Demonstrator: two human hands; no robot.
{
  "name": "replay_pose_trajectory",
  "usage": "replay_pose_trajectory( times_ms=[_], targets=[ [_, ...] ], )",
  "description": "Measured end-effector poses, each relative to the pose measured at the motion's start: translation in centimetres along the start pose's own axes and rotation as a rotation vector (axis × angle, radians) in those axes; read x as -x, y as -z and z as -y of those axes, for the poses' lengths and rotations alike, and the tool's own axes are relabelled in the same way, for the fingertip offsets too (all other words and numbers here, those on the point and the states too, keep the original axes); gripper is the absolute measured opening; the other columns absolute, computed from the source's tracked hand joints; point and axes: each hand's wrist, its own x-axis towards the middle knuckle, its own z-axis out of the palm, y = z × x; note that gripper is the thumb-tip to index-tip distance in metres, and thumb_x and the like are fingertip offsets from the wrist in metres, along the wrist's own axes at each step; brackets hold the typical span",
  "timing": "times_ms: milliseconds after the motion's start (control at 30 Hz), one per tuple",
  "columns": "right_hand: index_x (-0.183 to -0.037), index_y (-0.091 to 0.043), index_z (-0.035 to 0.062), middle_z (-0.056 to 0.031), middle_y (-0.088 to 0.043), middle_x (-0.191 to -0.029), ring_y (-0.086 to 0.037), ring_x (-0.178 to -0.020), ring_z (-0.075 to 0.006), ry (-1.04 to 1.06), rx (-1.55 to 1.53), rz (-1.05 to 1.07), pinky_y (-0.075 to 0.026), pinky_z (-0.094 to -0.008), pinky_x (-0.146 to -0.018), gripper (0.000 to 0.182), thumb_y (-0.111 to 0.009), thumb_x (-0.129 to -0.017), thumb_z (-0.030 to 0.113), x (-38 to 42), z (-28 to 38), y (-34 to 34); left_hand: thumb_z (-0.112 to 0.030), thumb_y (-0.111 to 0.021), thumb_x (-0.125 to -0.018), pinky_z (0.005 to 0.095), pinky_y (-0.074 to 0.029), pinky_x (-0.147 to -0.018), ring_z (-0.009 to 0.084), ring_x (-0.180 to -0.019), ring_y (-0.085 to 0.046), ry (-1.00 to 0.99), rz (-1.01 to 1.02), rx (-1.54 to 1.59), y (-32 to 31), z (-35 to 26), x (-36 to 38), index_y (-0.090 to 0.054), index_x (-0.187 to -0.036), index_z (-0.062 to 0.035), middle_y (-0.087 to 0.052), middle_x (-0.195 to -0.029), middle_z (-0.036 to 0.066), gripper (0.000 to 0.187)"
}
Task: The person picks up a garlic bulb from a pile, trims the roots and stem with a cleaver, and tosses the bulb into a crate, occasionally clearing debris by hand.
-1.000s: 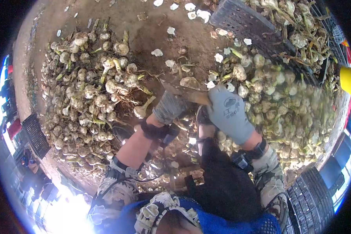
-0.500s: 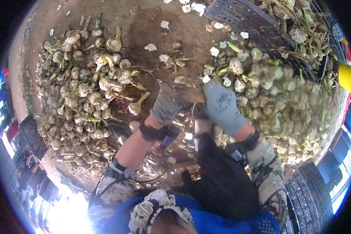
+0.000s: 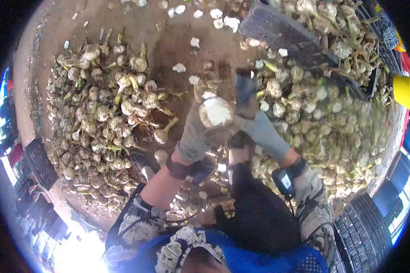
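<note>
My left hand (image 3: 192, 139), in a grey work glove, is closed around a garlic bulb (image 3: 217, 113). A flat white cut face on the bulb is turned up toward me. Just to the right, my gloved right hand (image 3: 263, 133) grips a knife whose broad dark blade (image 3: 246, 89) points away from me and is blurred by motion. The knife's handle is mostly hidden in the fingers. Bulb and blade are apart, with a small gap between them.
A heap of garlic with stems (image 3: 100, 109) lies on the left, and another garlic pile (image 3: 332, 123) on the right. A dark plastic crate (image 3: 278, 32) with more garlic stands at the upper right. White trimmed pieces (image 3: 179, 68) dot the dirt floor. Black crates (image 3: 362, 227) are stacked lower right.
The blade has swung from lying across the bulb to pointing away on the right. The bulb's white cut face now shows, and my right hand sits slightly lower.
</note>
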Motion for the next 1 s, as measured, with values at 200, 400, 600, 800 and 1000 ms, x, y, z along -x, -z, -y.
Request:
replay_pose_trajectory(
  times_ms=[200, 400, 600, 800, 1000],
  targets=[
    [-0.09, -0.062, 0.0021, 0.0016, -0.057, -0.068, -0.051, -0.061, -0.0069, 0.01, -0.581, 0.079, -0.04, -0.0219, -0.055, 0.022, -0.06, -0.083, 0.024, 0.8, 3.2, 0.2, -0.033, -0.05, -0.091, 0.027, -0.046, -0.081, 0.0141, -0.092, -0.056, 0.21, 0.219, 0.528, -1.3, -0.1, 3.0, -0.037, -0.128, -0.0042, -0.057, -0.103, 0.005, 0.049],
    [-0.089, -0.059, -0.0057, -0.0084, -0.063, -0.078, -0.06, -0.07, -0.0157, 0.065, -0.135, -0.137, -0.047, -0.0278, -0.064, 0.029, -0.068, -0.076, 0.019, 1.1, 3.9, 0.9, -0.024, -0.047, -0.092, 0.025, -0.044, -0.08, 0.0118, -0.091, -0.056, 0.522, 0.278, 0.363, 0.9, 0.3, 2.8, -0.037, -0.131, -0.0021, -0.059, -0.102, 0.005, 0.046],
    [-0.093, -0.058, -0.0001, -0.0222, -0.06, -0.086, -0.062, -0.075, -0.0315, 0.357, 0.743, -0.167, -0.049, -0.0388, -0.065, 0.029, -0.06, -0.079, 0.025, 1.6, 0.1, -0.6, -0.01, -0.06, -0.084, 0.0256, -0.048, -0.077, 0.0132, -0.092, -0.059, 0.387, -0.013, 0.114, 1.6, 2.8, 2.2, -0.048, -0.122, -0.0026, -0.061, -0.103, 0.008, 0.04],
    [-0.089, -0.058, 0.001, -0.0193, -0.059, -0.083, -0.06, -0.074, -0.0336, 0.204, 0.896, 0.171, -0.049, -0.0412, -0.067, 0.025, -0.055, -0.082, 0.025, 1.4, -9.0, 0.1, -0.027, -0.065, -0.078, 0.0365, -0.032, -0.097, 0.024, -0.115, -0.04, -0.214, 0.006, -0.049, -4.9, 0.9, 1.5, -0.043, -0.127, -0.0019, -0.049, -0.119, 0.013, 0.059],
    [-0.099, -0.06, 0.0159, -0.0152, -0.052, -0.075, -0.056, -0.067, -0.0333, 0.263, 0.904, 0.052, -0.047, -0.0409, -0.057, 0.023, -0.056, -0.077, 0.015, 1.6, -7.0, 0.5, -0.019, -0.057, -0.079, 0.0392, -0.043, -0.088, 0.0291, -0.111, -0.048, -0.037, 0.221, -0.623, 1.2, -2.6, 1.9, -0.051, -0.121, -0.0165, -0.05, -0.119, 0.013, 0.043]
  ],
)
